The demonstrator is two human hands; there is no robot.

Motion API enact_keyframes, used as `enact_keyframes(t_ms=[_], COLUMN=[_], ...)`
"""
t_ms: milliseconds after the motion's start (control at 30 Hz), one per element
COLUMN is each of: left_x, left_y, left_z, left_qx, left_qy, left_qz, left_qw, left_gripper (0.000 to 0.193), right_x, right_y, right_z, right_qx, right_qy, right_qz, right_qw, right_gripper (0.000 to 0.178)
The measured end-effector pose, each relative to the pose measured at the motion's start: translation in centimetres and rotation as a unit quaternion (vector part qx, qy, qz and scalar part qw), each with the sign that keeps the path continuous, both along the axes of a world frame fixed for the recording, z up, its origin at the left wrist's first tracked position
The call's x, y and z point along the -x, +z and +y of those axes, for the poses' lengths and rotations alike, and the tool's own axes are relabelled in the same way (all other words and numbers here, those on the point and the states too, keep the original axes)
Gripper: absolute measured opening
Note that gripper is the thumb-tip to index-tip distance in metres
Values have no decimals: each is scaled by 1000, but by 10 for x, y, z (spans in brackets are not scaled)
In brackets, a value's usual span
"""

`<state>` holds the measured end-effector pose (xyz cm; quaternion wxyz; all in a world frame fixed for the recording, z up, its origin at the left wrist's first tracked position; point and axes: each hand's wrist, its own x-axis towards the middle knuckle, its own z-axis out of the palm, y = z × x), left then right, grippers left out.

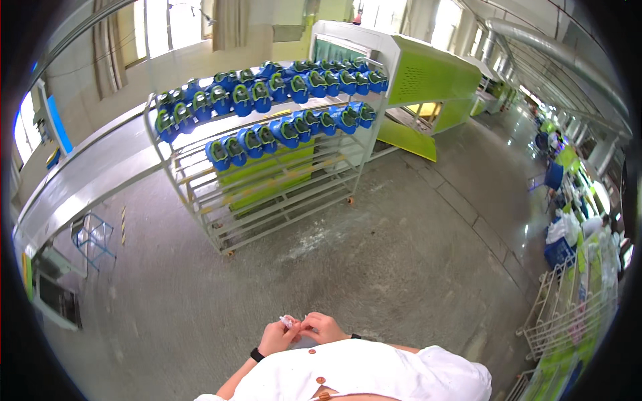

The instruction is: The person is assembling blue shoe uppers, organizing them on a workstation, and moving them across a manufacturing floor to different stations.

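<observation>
Close in front of my body, my left hand (275,338) is closed, with a small white item (286,322) sticking out between thumb and fingers. It could be crumpled paper or plastic; its kind is too small to make out. Right beside it, my right hand (325,327) has its fingers drawn together in a pinch, the tips almost touching the left hand. Whatever those fingers hold, if anything, is hidden. Both hands are over the floor, well apart from the shoe rack ahead.
A wheeled metal rack (194,219) ahead carries blue shoes (251,142) with green trim on its upper tiers. Behind it runs a long conveyor (100,164) toward a green and white machine (428,73). A blue stool (95,242) stands left; racks (562,304) and a blue crate (559,254) line the right.
</observation>
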<state>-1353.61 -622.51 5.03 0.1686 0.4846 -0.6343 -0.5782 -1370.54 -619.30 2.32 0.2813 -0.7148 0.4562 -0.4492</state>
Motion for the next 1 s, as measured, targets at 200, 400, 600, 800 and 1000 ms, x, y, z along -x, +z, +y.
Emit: enact_keyframes(t_ms=[200, 400, 600, 800, 1000], left_x=[25, 57, 67, 63, 53], left_y=[-13, 3, 14, 20, 12], left_z=[-105, -222, -293, -349, -403], left_qx=[-51, 36, 33, 10, -50], left_qy=[80, 56, 34, 52, 84], left_qz=[60, 9, -70, 12, 148], left_qw=[994, 998, 996, 999, 984], left_gripper=[18, 20, 27, 23, 19], right_x=[31, 69, 78, 83, 77], right_y=[-11, -1, -2, 10, 22], right_z=[-112, -242, -328, -395, -455], right_qx=[-162, -168, -208, -336, -329], right_qy=[33, 102, 182, 253, 265], right_qz=[95, 35, 38, -68, -94], right_qw=[982, 980, 960, 905, 902], right_gripper=[16, 13, 16, 13, 17])
